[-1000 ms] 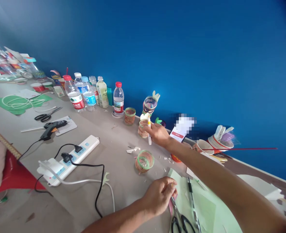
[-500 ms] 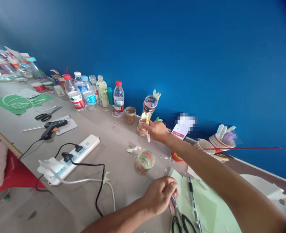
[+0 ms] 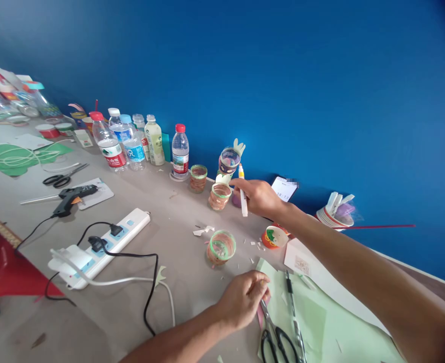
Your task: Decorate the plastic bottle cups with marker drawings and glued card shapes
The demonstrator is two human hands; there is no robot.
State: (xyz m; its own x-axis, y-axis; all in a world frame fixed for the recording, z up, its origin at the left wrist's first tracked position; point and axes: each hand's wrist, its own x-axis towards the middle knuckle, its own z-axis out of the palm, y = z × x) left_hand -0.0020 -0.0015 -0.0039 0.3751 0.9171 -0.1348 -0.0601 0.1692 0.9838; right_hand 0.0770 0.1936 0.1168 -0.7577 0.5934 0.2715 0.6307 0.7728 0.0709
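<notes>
At upper left on the worktop (image 3: 112, 317), a red-capped bottle (image 3: 111, 150) wears a red-and-white label with Chinese characters beside a blue-labelled bottle (image 3: 134, 152). At centre, right of a green-rimmed cup (image 3: 219, 199), a white marker (image 3: 244, 203) stands nearly vertical, coloured end up, pinched in the right hand (image 3: 262, 196); at bottom centre the left hand's (image 3: 243, 298) fingers are drawn together, any grip impossible to tell. Farther right, a phone (image 3: 283, 187) shows what looks like 38:13.
</notes>
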